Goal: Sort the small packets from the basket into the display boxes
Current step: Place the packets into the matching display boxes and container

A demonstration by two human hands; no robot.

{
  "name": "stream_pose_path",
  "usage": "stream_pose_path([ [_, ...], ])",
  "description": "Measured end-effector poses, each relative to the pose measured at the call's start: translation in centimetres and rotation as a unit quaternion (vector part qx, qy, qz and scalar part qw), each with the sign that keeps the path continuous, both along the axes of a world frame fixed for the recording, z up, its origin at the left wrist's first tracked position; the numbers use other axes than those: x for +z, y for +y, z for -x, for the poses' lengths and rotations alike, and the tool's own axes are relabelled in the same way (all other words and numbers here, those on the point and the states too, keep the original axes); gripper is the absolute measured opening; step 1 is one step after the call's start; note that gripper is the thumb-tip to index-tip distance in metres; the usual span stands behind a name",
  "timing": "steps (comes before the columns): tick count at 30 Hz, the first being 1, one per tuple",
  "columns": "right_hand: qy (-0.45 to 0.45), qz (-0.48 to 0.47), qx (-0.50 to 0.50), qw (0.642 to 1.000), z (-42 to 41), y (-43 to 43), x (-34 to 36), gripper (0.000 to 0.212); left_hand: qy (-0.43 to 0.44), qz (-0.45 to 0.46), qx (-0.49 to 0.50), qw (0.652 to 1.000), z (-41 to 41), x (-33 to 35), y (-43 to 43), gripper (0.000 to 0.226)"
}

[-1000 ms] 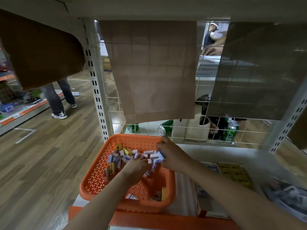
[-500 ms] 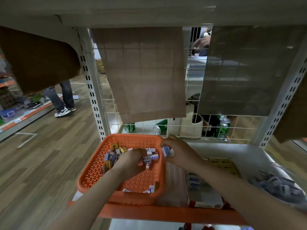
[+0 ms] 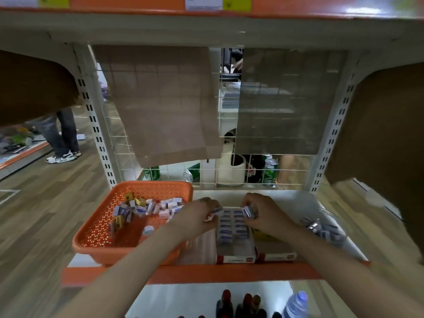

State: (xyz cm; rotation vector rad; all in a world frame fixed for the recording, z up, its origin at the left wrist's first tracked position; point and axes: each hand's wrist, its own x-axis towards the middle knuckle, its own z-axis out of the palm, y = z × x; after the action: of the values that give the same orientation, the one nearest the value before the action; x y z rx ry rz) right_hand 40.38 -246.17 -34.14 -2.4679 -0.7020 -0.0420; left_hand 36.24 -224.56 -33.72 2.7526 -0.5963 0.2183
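An orange perforated basket (image 3: 96, 235) sits on the shelf's left end with several small packets (image 3: 146, 206) heaped at its far side. To its right lies a display box (image 3: 236, 258) with rows of blue-and-white packets. My left hand (image 3: 197, 218) hovers over the box's far left corner and pinches a small packet (image 3: 215, 211). At the box's far right corner, my right hand (image 3: 263, 214) grips several blue-and-white packets (image 3: 248, 211). A second display box (image 3: 275, 255) lies just right of the first, partly hidden by my right arm.
A pile of clear wrapped items (image 3: 323, 228) lies on the shelf's right end. Brown card sheets (image 3: 158, 104) hang on the wire back panel. Green cans (image 3: 270, 171) stand behind it. A bottle (image 3: 296, 304) shows on the lower shelf. A person's legs (image 3: 62, 136) stand at the left aisle.
Both hands left the basket and moved right to the display box, each carrying packets. The view also shifted right and down.
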Motion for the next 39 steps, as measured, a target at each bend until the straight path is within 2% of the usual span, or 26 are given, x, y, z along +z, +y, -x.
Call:
stream_pose_path([
  [3,0.004,0.004,-0.003,1.000,0.4,-1.8,-0.5,0.020,0.020,-0.030,-0.010,0.999,0.3,-0.5,-2.0,0.034],
  [6,0.005,0.000,-0.002,1.000,0.6,-3.2,-0.9,0.014,0.032,-0.057,-0.012,0.998,0.3,-1.0,-3.2,0.028],
  [8,0.015,0.005,-0.001,1.000,0.7,-3.9,-1.2,0.020,0.031,-0.069,-0.014,0.997,0.1,-1.2,-3.6,0.025],
  [11,0.005,0.058,-0.010,0.998,0.9,-5.0,-1.3,0.011,0.025,-0.078,-0.020,0.996,-0.1,-1.5,-3.8,0.025],
  [17,-0.080,0.151,-0.079,0.982,-0.1,-8.7,-0.8,0.031,0.012,-0.082,-0.027,0.996,-0.5,-2.4,-3.8,0.025],
  [20,-0.023,0.086,-0.126,0.988,-0.7,-11.6,-0.7,0.034,0.027,-0.082,-0.034,0.996,-0.8,-2.6,-3.9,0.034],
  [22,-0.014,0.077,-0.136,0.988,-0.8,-13.4,-0.9,0.033,0.036,-0.092,-0.032,0.995,-0.9,-2.8,-4.1,0.036],
  [25,-0.034,0.076,-0.147,0.986,-1.1,-15.1,-1.2,0.035,0.034,-0.095,-0.030,0.994,-1.0,-3.0,-4.5,0.038],
  [33,-0.017,0.116,-0.156,0.981,-1.2,-15.7,-1.4,0.043,0.027,-0.089,-0.029,0.995,-1.0,-3.4,-5.0,0.040],
  [35,-0.033,0.141,-0.160,0.976,-1.1,-15.0,-1.4,0.045,0.026,-0.088,-0.025,0.995,-1.0,-3.4,-5.0,0.040],
  [39,-0.095,0.109,-0.114,0.983,0.0,-10.7,-0.8,0.037,0.020,-0.074,-0.013,0.997,-1.0,-3.6,-5.0,0.036],
])
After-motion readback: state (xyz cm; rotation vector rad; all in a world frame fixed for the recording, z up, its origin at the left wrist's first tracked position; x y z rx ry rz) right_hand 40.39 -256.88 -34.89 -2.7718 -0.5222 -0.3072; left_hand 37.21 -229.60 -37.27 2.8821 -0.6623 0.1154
